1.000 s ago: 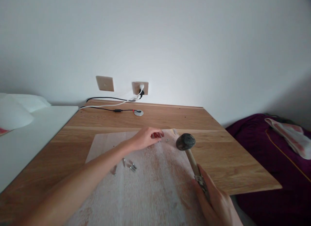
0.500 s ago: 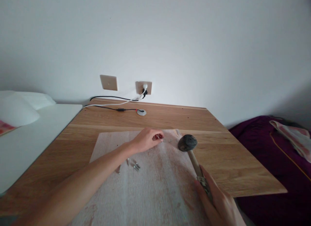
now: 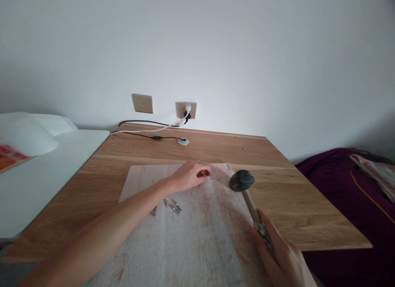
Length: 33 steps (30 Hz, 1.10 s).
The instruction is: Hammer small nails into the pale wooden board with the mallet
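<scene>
A pale, worn wooden board (image 3: 191, 229) lies on the table. At its far part, my left hand (image 3: 193, 176) rests with thumb and fingers pinched together; whatever small thing is between them is too tiny to make out. My right hand (image 3: 282, 252) is wrapped round the wooden handle of a rubber mallet (image 3: 242, 181). The mallet's dark head is held up over the board's right edge, a short way right of my left hand. Several small shiny metal fasteners, perhaps nails or screws (image 3: 177, 208), lie loose beside my left forearm. A tiny one (image 3: 219, 177) shows between my left hand and the mallet.
The wooden table (image 3: 308, 208) reaches back to the white wall. Cables (image 3: 145, 131) run along its rear edge to a wall socket (image 3: 191, 110). A white surface (image 3: 74, 155) adjoins on the left. Purple fabric (image 3: 321, 167) lies at the right.
The view has shifted slightly, so everything sits a little farther right. Both hands keep their grips, and the mallet stays raised in about the same place.
</scene>
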Each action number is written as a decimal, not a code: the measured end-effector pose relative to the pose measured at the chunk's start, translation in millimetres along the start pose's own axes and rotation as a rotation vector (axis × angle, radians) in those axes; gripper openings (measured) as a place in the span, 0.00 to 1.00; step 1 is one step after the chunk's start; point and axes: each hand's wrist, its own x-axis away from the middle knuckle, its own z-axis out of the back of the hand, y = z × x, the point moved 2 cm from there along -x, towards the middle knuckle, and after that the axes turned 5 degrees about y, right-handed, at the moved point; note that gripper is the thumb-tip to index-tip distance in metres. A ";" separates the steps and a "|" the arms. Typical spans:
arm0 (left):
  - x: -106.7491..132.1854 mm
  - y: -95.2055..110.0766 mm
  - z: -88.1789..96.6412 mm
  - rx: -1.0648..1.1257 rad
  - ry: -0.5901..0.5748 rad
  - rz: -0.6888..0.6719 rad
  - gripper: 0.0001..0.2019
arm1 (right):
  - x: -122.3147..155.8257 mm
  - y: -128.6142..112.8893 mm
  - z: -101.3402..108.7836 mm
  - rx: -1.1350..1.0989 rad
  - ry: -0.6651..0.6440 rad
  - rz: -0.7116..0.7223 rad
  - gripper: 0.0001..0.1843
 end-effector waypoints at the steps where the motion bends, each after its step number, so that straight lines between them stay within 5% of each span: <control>1: 0.0 -0.3 -0.2 -0.013 -0.004 -0.008 0.04 | 0.1 0.1 0.4 0.002 -0.002 -0.002 0.36; 14: -3.4 1.9 -1.3 -0.147 0.022 -0.092 0.01 | 0.8 -3.1 3.3 0.019 -0.010 -0.025 0.36; 33: -2.7 0.3 -2.9 -0.073 -0.013 -0.083 0.03 | 0.4 -6.7 7.3 0.015 -0.017 -0.061 0.37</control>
